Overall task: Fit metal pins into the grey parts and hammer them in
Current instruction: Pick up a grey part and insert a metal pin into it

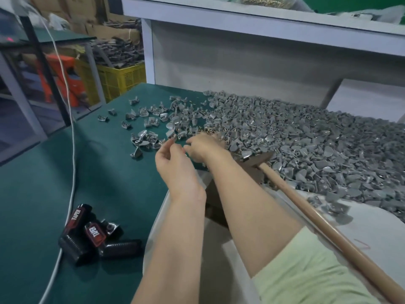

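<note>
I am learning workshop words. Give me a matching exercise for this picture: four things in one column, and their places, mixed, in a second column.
1. wooden-handled hammer
2. yellow plastic crate
3. black-and-red gadgets
4. large heap of grey parts

a. near left of the green table, beside the white cable
b. covers the table's right side
c. beyond the table's far left edge
d. head on the heap's near edge

Pairs: 1-d, 2-c, 3-a, 4-b

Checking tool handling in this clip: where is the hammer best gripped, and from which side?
Grip the hammer's wooden handle, probably mid-length or further back, not the head, which rests against the pile of grey parts. The handle lies bare, slanting back toward the person beside the right forearm, so the right hand would likely come from above.
</note>
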Tool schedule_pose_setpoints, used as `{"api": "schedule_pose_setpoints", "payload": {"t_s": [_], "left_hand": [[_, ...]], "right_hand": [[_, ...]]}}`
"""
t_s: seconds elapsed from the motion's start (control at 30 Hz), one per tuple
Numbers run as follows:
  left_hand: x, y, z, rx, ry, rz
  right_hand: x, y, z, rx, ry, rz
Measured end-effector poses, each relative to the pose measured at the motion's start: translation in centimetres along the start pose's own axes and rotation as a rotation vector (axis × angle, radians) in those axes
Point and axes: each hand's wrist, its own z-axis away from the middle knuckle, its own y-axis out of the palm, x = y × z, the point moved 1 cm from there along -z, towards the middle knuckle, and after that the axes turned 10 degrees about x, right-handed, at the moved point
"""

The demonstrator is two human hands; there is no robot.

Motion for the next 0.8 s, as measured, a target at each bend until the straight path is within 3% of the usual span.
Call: {"api": "schedule_pose_setpoints", "payload": {"t_s": [0.17,0.37,0.53,0.63,0.8], "left_hand": [[0.1,0.3,0.1,0.001,-0.002,-0.010],[0.1,0.3,0.0,0.068,0.021,-0.117],[0.3,1.0,0.9,0.270,0.222,-0.415],[0.2,1.3,1.3,0.329,0.330,-0.526],[0.1,1.0,0.8,0.334,0.321,-0.585]], "right_hand": [[0.3,-0.2,0.6,-0.165,-0.020,-0.005],[-1.4,-2.4,3.4,-0.358,-0.178,-0.468],[-4.3,-4.0,9.6,-0.366,-0.453,-0.690],[-5.4,-3.9,12.1,-0.363,-0.512,-0.648],[-5.5,-3.5,12.5,-0.317,-0.512,-0.740]]}}
